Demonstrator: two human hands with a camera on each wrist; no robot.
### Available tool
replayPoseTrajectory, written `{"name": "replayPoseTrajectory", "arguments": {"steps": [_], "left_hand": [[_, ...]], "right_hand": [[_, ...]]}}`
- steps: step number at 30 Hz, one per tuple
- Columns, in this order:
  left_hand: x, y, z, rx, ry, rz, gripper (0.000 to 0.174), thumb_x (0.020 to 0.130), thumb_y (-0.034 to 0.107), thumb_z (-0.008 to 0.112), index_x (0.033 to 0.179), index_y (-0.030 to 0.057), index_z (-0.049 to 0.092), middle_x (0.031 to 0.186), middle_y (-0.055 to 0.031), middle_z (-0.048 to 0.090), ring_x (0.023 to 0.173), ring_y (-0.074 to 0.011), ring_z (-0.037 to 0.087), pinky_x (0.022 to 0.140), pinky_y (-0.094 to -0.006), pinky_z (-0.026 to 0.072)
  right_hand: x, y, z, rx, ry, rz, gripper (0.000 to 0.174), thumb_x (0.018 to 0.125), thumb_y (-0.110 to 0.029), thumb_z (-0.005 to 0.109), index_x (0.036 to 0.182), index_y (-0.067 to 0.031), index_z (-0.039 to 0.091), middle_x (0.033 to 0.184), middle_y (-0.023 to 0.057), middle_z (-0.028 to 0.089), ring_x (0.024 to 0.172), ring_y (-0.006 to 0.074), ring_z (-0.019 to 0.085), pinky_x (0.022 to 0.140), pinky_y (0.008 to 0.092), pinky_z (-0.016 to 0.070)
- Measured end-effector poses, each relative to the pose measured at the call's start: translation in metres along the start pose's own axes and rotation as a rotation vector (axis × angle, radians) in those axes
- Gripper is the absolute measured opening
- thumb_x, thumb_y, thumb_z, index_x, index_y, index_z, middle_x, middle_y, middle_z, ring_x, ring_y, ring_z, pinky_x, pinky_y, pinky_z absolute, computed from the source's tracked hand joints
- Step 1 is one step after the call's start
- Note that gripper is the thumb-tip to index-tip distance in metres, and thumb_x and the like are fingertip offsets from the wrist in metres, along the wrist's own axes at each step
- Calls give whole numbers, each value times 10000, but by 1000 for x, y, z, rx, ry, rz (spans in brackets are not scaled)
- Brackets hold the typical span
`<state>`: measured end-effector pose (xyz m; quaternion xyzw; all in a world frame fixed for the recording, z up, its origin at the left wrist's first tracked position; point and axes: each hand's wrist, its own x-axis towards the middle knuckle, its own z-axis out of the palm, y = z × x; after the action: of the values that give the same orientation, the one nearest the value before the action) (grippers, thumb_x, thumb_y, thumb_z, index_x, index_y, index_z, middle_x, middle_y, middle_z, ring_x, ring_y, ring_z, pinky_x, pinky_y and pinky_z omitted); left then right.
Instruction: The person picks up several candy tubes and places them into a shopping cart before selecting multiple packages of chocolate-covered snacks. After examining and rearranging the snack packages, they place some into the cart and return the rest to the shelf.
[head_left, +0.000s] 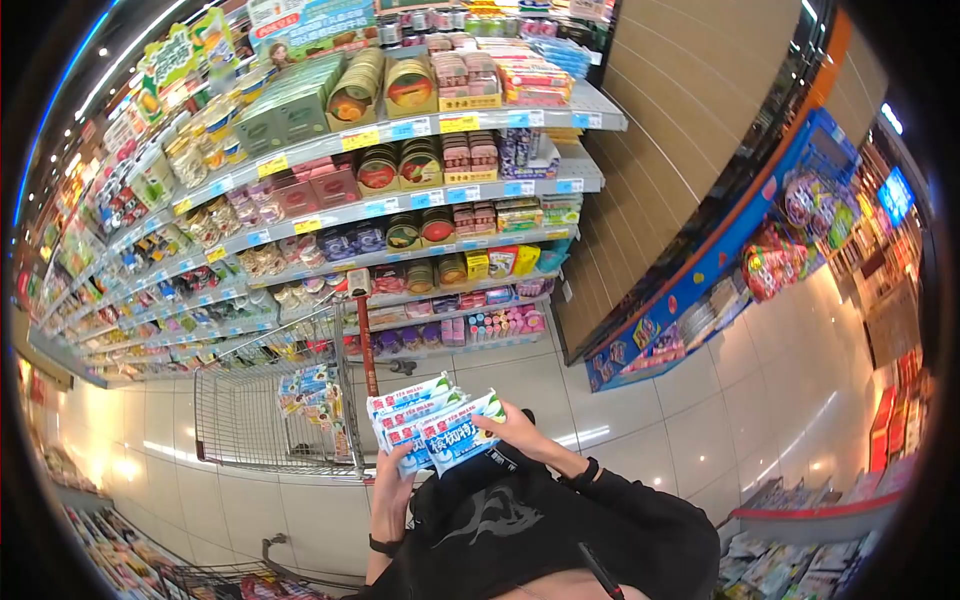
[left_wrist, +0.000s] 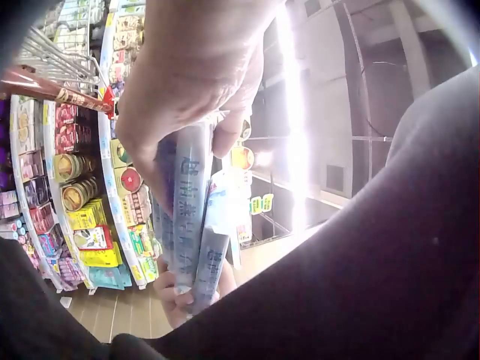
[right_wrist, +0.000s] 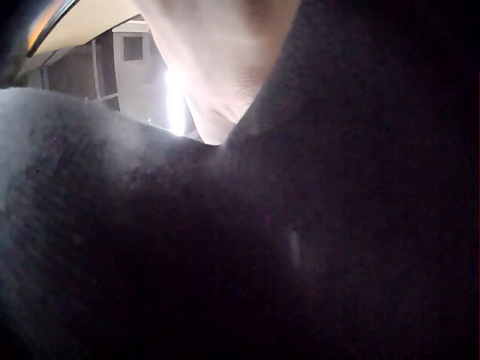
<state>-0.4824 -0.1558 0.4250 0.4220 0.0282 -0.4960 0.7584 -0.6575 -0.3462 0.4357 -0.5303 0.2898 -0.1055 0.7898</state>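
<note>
We're handling flat, blue-and-white plastic packets (head_left: 455, 438), a metal wire trolley (head_left: 238, 428) at their nine o'clock. Our left hand (head_left: 392, 487) grips several, our right hand (head_left: 522, 436) pinches the front one; separating them calls for steady fingers.

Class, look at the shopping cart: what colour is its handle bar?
The cart's handle bar is red, seen best in the head view.

In the head view, the flat blue-and-white packets with red lettering (head_left: 462, 432) hid most fingers of the left hand (head_left: 393, 480) and right hand (head_left: 522, 434). Print on the small colourful packs (head_left: 312, 392) inside the silver wire cart (head_left: 235, 425) was too small to read. Black fabric (right_wrist: 225, 255) hid most of the right wrist view.
</note>
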Motion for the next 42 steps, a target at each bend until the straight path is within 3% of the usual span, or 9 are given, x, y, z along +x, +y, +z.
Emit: {"name": "replayPoseTrajectory", "arguments": {"steps": [3,5,8,12,16,27,30,34,42], "left_hand": [[1,4,5,10,-47,-47,444,855,5,614,1281,-7,488,1195,-122,628,1087,-252,624,935,-408,508],[3,5,13,32,-74,-71,437,867,11,617,1285,-5,486,1197,-121,627,1095,-247,620,946,-402,501],[7,6,27,58,-115,-126,417,878,28,634,1271,-11,501,1191,-118,629,1082,-240,630,923,-385,508],[16,4,40,68,-184,-195,428,890,47,634,1290,-2,488,1222,-122,615,1118,-239,612,952,-391,490],[25,-3,50,63,-186,-220,432,895,56,633,1297,2,483,1232,-121,611,1121,-238,610,951,-389,491],[50,-22,90,92,-181,-205,488,882,70,641,1330,13,458,1245,-119,605,1113,-243,613,937,-401,505],[65,-33,113,126,-140,-246,492,869,67,645,1326,26,470,1222,-109,621,1095,-233,622,931,-394,504],[94,-54,147,111,-143,-275,489,868,64,653,1321,26,473,1217,-105,622,1095,-220,618,938,-383,497],[144,-86,223,147,-214,-261,507,878,112,671,1331,21,461,1242,-114,607,1127,-231,603,968,-378,481]], "right_hand": [[-14,0,6,98,45,-37,425,939,-264,658,1253,-21,507,1091,21,620,944,68,569,824,239,459],[-21,-1,3,88,96,-88,419,927,-277,670,1224,-20,522,1039,29,631,887,70,589,714,232,495],[-34,-10,-7,-34,172,4,421,878,-303,723,1135,-12,560,841,18,649,687,65,612,463,203,456],[-46,-17,-27,-6,245,-99,406,878,-307,723,1116,-18,566,835,26,650,680,61,612,460,205,457],[-57,-35,-57,80,296,-121,232,928,-238,663,1006,-50,551,727,18,639,604,46,578,418,191,388],[-45,-107,-162,289,554,-445,152,974,-225,586,1040,-92,553,773,-5,627,642,52,580,485,203,414],[-34,-122,-194,586,627,-508,159,985,-237,571,1033,-85,567,789,-18,617,685,53,589,504,203,437],[-30,-149,-235,527,532,-538,233,987,-217,559,1158,-59,549,966,39,661,799,100,646,597,236,541],[-12,-222,-304,359,539,-630,245,983,-199,563,1175,-48,537,1004,54,673,869,103,653,669,237,539]]}}
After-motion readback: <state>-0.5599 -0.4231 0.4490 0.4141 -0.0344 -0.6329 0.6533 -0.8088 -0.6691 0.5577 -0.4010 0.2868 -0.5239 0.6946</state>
